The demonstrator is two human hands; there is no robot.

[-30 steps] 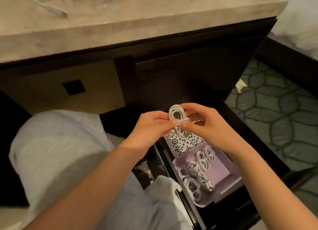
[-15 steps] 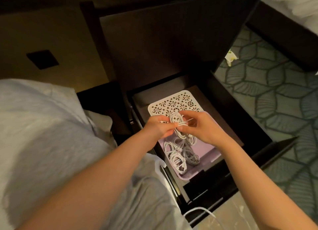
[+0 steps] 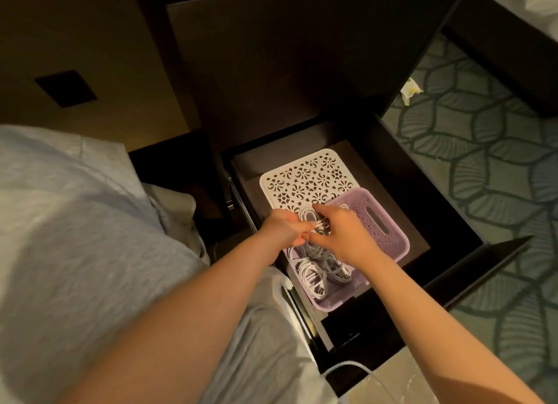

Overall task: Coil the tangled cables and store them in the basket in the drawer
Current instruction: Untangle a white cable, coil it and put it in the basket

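A small coiled white cable (image 3: 311, 219) is pinched between my left hand (image 3: 285, 231) and my right hand (image 3: 344, 237), just above the lilac basket (image 3: 383, 222). The basket sits inside the open dark drawer (image 3: 447, 222) and holds several coiled white cables (image 3: 311, 273). Both hands hover over the basket's left part; my right hand covers much of its middle.
A white patterned lid or tray (image 3: 305, 177) lies in the drawer behind the basket. The dark cabinet front (image 3: 271, 56) rises behind. My grey-clad leg (image 3: 75, 222) is at left. A white cable loop (image 3: 347, 370) shows at the bottom, and a crumpled paper (image 3: 410, 90) lies on the patterned carpet.
My view tilted down from the tabletop to the drawer. Both hands lowered the coiled cable from in front of the cabinet to just above the basket.
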